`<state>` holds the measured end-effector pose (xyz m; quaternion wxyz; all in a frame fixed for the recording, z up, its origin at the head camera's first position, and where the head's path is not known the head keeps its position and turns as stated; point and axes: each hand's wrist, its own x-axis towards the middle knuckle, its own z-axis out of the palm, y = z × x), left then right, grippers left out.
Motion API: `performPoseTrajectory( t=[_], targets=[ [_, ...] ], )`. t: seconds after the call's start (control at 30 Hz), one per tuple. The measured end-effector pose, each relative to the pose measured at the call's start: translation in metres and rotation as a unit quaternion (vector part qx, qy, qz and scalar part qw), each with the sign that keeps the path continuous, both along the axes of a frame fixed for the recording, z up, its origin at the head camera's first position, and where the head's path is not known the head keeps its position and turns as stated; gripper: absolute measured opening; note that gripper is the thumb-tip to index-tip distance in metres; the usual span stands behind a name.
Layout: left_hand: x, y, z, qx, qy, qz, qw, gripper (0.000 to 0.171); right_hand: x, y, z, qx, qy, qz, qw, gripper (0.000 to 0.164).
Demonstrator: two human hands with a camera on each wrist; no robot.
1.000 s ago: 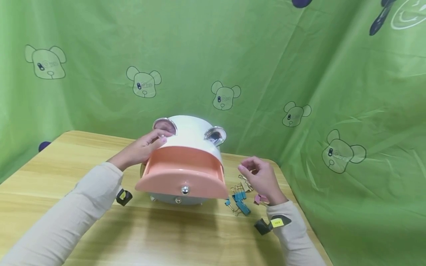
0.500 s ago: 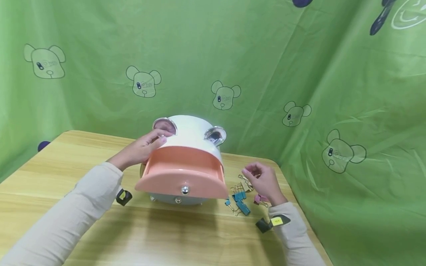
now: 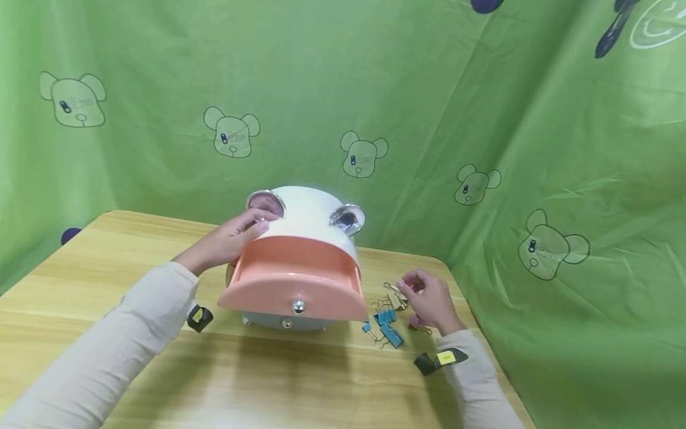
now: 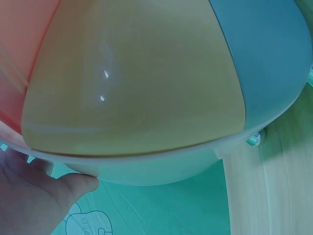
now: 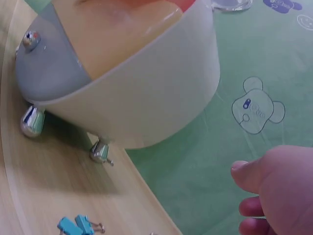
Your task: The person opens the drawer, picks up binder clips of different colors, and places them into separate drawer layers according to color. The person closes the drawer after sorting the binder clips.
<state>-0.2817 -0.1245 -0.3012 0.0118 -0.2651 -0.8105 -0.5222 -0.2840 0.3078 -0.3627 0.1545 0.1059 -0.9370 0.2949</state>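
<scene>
A white desktop drawer cabinet [image 3: 305, 205] with silvery ears stands on the table. Its pink top drawer [image 3: 262, 295] is pulled out, and no contents show inside. My left hand [image 3: 230, 241] grips the cabinet's upper left side by one ear, thumb at the front edge. In the left wrist view, the thumb and fingers [image 4: 73, 186] lie against the white shell. My right hand [image 3: 433, 302], loosely curled with nothing seen in it, hovers at a gold binder clip [image 3: 398, 300]. Blue binder clips [image 3: 391, 335] and a pink binder clip [image 3: 415, 322] lie close by.
A blue-grey lower drawer [image 3: 262, 320] is closed under the pink one, and a yellow drawer [image 4: 132, 83] shows in the left wrist view. The wooden table [image 3: 300, 387] ends at a green curtain [image 3: 300, 89] behind and to the right.
My right hand has moved slightly right and down, closer to the gold binder clip, covering part of the pink clip. My left hand and the cabinet have stayed put.
</scene>
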Motion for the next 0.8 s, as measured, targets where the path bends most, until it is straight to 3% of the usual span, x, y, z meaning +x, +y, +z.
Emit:
performPoseTrajectory(
  t=[0.3, 0.57, 0.8],
  targets=[
    [0.000, 0.000, 0.000, -0.004, -0.005, 0.004, 1.0000, 0.040, -0.002, 0.009, -0.011, 0.048, -0.032, -0.014, 0.998, 0.021],
    [0.001, 0.000, 0.000, -0.003, -0.011, 0.006, 0.9999, 0.040, -0.003, 0.021, -0.025, 0.036, -0.093, -0.018, 0.995, 0.022],
    [0.001, 0.001, 0.000, -0.005, -0.001, 0.006, 1.0000, 0.039, -0.006, 0.031, -0.036, 0.042, -0.109, -0.018, 0.993, 0.019]
  ],
)
